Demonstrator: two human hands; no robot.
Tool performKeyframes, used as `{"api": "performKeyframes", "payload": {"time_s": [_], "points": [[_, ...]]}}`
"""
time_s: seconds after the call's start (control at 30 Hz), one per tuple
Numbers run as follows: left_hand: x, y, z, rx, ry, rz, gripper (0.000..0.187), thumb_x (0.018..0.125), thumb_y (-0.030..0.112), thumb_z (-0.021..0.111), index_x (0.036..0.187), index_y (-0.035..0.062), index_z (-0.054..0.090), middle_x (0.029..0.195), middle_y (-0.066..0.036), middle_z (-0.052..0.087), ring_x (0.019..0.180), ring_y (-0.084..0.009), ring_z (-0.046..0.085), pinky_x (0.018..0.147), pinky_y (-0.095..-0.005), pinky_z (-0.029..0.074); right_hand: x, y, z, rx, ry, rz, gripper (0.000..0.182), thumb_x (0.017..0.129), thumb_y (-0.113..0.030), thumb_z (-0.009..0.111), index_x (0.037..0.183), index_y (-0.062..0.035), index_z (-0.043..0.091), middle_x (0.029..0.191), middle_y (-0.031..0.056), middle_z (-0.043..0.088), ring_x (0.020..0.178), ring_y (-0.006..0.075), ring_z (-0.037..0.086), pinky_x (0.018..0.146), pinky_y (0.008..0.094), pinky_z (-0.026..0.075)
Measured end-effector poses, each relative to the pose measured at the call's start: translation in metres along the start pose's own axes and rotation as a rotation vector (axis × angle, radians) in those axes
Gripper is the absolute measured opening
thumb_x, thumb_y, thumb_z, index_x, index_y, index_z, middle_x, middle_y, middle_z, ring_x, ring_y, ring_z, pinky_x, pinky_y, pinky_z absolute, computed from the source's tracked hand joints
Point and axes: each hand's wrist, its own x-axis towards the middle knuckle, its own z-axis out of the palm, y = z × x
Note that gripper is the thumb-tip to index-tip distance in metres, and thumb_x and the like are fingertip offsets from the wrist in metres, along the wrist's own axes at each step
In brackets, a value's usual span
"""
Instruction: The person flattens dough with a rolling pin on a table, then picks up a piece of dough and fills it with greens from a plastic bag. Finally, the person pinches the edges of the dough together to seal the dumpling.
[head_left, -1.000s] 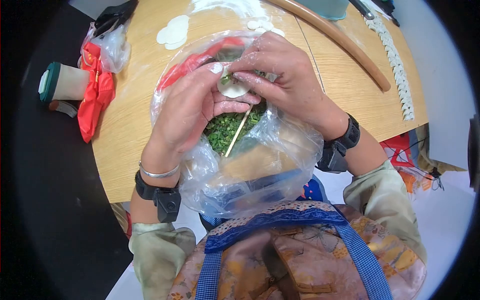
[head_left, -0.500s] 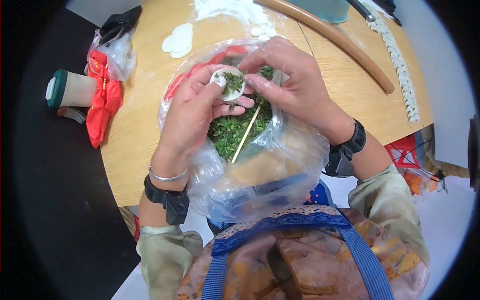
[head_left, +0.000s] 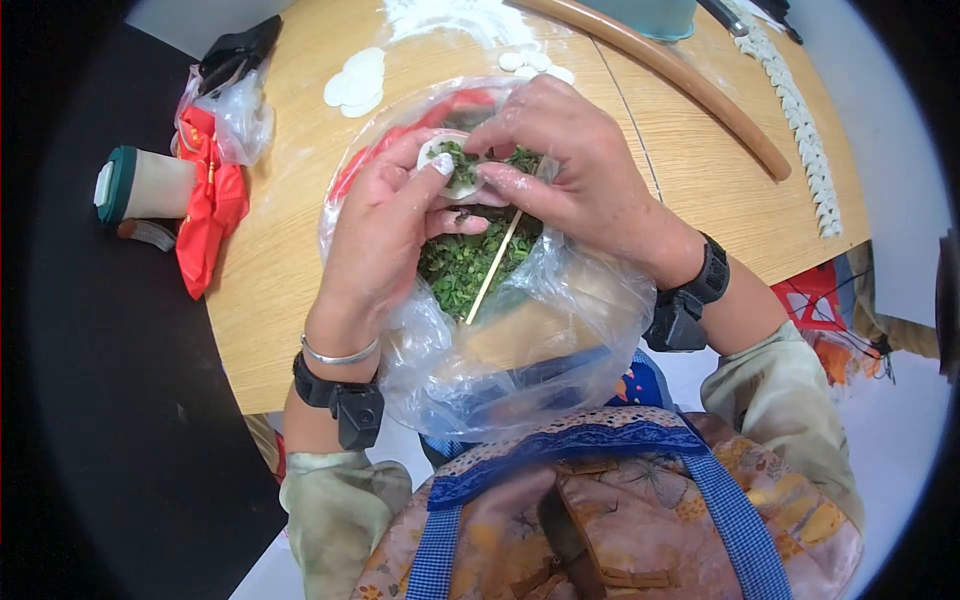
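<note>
My left hand point(head_left: 375, 225) cradles a round dumpling wrapper point(head_left: 463, 189), its thumb over the near left side and its fingers beneath. Chopped green filling point(head_left: 461, 160) lies on the wrapper. At the wrapper's right edge, my right hand point(head_left: 590, 165) has thumb and forefinger pinched on the dough. Both hands are floury. Below them sits a bowl lined with a clear plastic bag point(head_left: 560, 310), full of chopped greens point(head_left: 455, 270). A pale stick point(head_left: 492, 268) rests slanted in the greens. My fingers cover part of the wrapper's far edge.
Flat wrappers point(head_left: 357, 82) and small dough discs point(head_left: 525, 62) lie on the wooden table point(head_left: 270, 330), near scattered flour point(head_left: 450, 18). A long curved wooden rod point(head_left: 670, 75) and a braided white strip point(head_left: 795, 115) are at right. A cup point(head_left: 150, 184) and red bag point(head_left: 212, 200) stand left.
My right thumb and fingers have come in further over the wrapper's right side, and its right edge is now bent up. My left hand stays nearly in place.
</note>
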Motion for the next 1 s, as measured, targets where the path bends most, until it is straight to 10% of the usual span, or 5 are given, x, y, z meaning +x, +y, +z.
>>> {"api": "performKeyframes", "payload": {"time_s": [0.57, 1.0], "points": [[-0.0031, 0.0087, -0.004, -0.077, 0.002, 0.003, 0.036, 0.103, 0.016, 0.046, 0.136, -0.0004, 0.048, 0.115, -0.017, 0.068, 0.087, -0.0244, 0.073, 0.063, -0.0252, 0.06, -0.0021, 0.0016, -0.0004, 0.049, -0.04, 0.157, 0.016, 0.076, -0.016, 0.069, 0.089, -0.0052, 0.066, 0.08, 0.0108, 0.065, 0.082, 0.0302, 0.062, 0.074, 0.0399, 0.05], [-0.003, 0.0092, -0.0028, -0.147, 0.005, -0.025, 0.04, 0.102, 0.018, 0.052, 0.136, -0.0016, 0.048, 0.109, -0.011, 0.068, 0.078, -0.0154, 0.072, 0.054, -0.0183, 0.055, 0.0043, -0.0022, 0.0012, -0.119, -0.009, -0.182, 0.027, 0.071, -0.005, 0.072, 0.095, -0.0082, 0.061, 0.104, 0.0094, 0.062, 0.096, 0.0312, 0.058, 0.082, 0.0417, 0.046]]}}
